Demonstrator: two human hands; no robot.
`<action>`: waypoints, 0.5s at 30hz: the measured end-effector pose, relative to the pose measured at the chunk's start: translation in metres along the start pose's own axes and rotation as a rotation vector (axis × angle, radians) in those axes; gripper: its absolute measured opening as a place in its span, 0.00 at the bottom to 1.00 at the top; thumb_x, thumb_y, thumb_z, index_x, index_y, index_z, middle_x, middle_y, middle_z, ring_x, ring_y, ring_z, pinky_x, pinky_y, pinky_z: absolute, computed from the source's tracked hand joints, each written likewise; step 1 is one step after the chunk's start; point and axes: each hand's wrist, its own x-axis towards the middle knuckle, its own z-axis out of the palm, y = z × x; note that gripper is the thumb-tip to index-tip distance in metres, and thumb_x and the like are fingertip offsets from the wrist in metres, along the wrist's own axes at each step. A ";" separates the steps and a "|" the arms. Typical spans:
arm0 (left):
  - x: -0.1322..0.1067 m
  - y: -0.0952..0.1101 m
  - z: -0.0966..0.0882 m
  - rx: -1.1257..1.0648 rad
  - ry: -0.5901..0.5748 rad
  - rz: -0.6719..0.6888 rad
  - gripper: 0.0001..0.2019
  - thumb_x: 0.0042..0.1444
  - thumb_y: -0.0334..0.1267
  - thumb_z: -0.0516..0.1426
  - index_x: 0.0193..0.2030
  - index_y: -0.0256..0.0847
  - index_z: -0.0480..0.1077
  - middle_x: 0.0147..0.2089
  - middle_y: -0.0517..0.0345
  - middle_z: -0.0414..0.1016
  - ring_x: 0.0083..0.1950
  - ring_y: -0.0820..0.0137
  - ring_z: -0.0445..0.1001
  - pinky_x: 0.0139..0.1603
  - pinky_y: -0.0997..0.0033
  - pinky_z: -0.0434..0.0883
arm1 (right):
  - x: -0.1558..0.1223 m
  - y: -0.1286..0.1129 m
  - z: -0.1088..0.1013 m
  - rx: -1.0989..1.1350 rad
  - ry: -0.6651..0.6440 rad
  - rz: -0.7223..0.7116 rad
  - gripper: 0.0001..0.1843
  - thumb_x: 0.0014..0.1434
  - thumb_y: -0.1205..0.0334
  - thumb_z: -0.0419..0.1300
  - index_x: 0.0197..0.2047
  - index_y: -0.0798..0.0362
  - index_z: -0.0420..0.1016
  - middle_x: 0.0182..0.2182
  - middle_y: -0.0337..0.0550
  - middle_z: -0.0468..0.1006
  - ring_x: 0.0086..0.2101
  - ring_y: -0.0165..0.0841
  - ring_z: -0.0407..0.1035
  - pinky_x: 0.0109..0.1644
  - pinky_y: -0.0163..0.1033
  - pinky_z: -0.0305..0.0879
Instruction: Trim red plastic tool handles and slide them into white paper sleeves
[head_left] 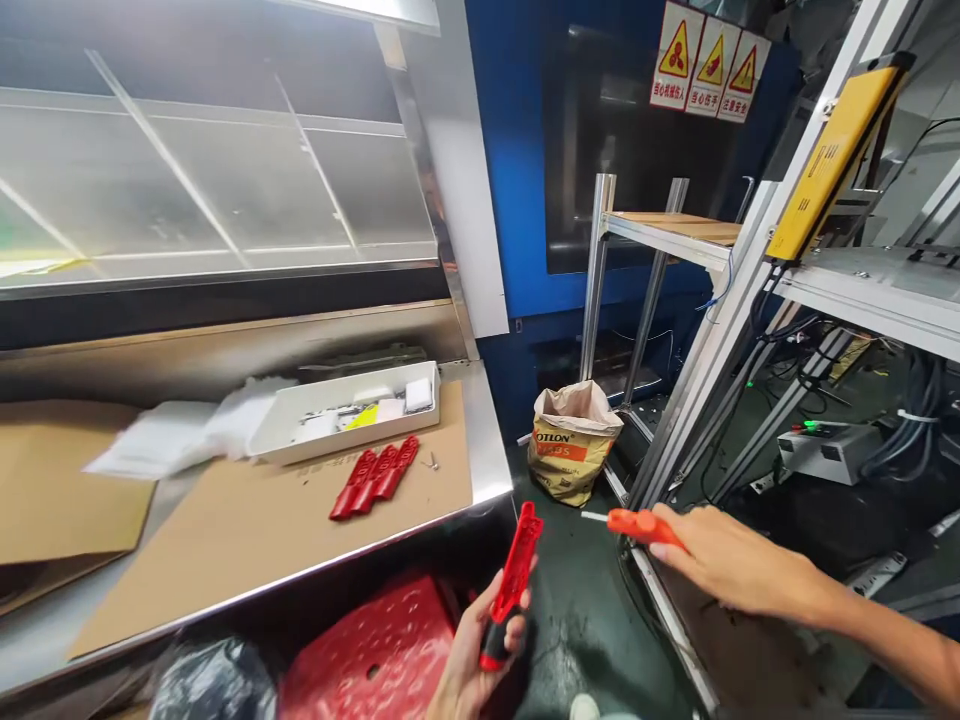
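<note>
My left hand (480, 650) is wrapped round the black lower end of a red plastic handle shell (517, 560), a long part with a ribbed, hollow inner side, tilted upward. To the right, my right hand (720, 560) grips an orange-handled tool (637, 525) whose thin pale tip points left toward the shell, a gap apart from it. Its exact kind does not show. On the cardboard sheet (277, 530) covering the bench lie several similar red shells (375, 478) side by side. A small metal bit (431, 463) lies just right of them.
Behind the shells stands a white tray (300, 450) of small pieces, beside white plastic bags (172, 435). A red stool (367, 650) is under the bench edge. An open paper sack (574, 450) stands on the floor near an aluminium frame (697, 350).
</note>
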 end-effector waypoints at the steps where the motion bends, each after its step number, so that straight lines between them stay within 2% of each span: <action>1: 0.000 0.000 -0.005 0.050 0.027 0.056 0.16 0.56 0.35 0.61 0.50 0.32 0.72 0.27 0.57 0.72 0.18 0.79 0.63 0.17 0.83 0.63 | 0.001 -0.002 0.003 -0.018 -0.033 -0.032 0.20 0.68 0.50 0.44 0.50 0.52 0.70 0.39 0.53 0.77 0.40 0.46 0.72 0.43 0.45 0.61; 3: 0.001 0.001 -0.016 0.196 0.094 0.198 0.22 0.48 0.41 0.67 0.49 0.34 0.73 0.31 0.54 0.76 0.24 0.74 0.70 0.24 0.78 0.69 | 0.002 -0.006 0.009 -0.046 -0.118 -0.116 0.21 0.67 0.49 0.45 0.52 0.52 0.69 0.40 0.53 0.77 0.41 0.47 0.72 0.43 0.46 0.62; 5: 0.001 0.003 -0.027 0.369 0.173 0.366 0.29 0.40 0.45 0.70 0.50 0.38 0.74 0.38 0.52 0.79 0.36 0.65 0.75 0.37 0.70 0.73 | 0.001 -0.008 0.014 -0.084 -0.105 -0.137 0.21 0.68 0.50 0.44 0.53 0.53 0.69 0.41 0.53 0.78 0.41 0.47 0.72 0.43 0.46 0.62; 6: 0.000 0.004 -0.032 0.463 0.216 0.451 0.31 0.38 0.46 0.71 0.51 0.40 0.74 0.42 0.52 0.79 0.43 0.60 0.75 0.45 0.66 0.72 | 0.000 -0.009 0.014 -0.098 -0.084 -0.130 0.21 0.69 0.51 0.43 0.52 0.53 0.69 0.41 0.54 0.78 0.40 0.47 0.73 0.42 0.46 0.62; 8: -0.004 0.007 -0.039 0.646 0.287 0.586 0.32 0.38 0.47 0.70 0.53 0.46 0.75 0.49 0.53 0.78 0.53 0.52 0.70 0.58 0.59 0.64 | -0.001 -0.010 0.013 -0.096 -0.096 -0.169 0.20 0.68 0.50 0.44 0.50 0.52 0.69 0.39 0.52 0.78 0.38 0.46 0.73 0.39 0.44 0.61; 10: -0.013 0.008 -0.041 0.797 0.313 0.657 0.28 0.43 0.47 0.67 0.54 0.53 0.75 0.52 0.55 0.76 0.56 0.49 0.66 0.63 0.53 0.56 | 0.002 -0.011 0.009 -0.091 -0.122 -0.208 0.18 0.67 0.49 0.47 0.49 0.51 0.70 0.36 0.50 0.78 0.37 0.45 0.73 0.37 0.42 0.60; 12: -0.023 0.010 -0.039 0.890 0.296 0.685 0.23 0.45 0.46 0.65 0.52 0.56 0.76 0.51 0.56 0.76 0.53 0.47 0.66 0.64 0.50 0.53 | 0.007 -0.010 0.005 -0.120 -0.050 -0.180 0.19 0.68 0.51 0.45 0.49 0.53 0.69 0.37 0.51 0.78 0.37 0.45 0.73 0.38 0.43 0.59; 14: -0.032 0.011 -0.035 0.918 0.282 0.689 0.20 0.44 0.45 0.65 0.48 0.56 0.79 0.48 0.54 0.77 0.52 0.47 0.65 0.64 0.50 0.51 | 0.012 -0.007 0.001 -0.144 -0.017 -0.160 0.19 0.68 0.52 0.43 0.49 0.54 0.69 0.37 0.53 0.78 0.37 0.46 0.73 0.38 0.44 0.59; 15: -0.035 0.012 -0.033 0.906 0.276 0.684 0.20 0.42 0.45 0.67 0.46 0.55 0.79 0.47 0.54 0.78 0.52 0.48 0.64 0.65 0.52 0.51 | 0.013 -0.006 0.000 -0.144 -0.044 -0.189 0.19 0.68 0.51 0.44 0.49 0.53 0.69 0.37 0.52 0.78 0.38 0.47 0.73 0.38 0.44 0.59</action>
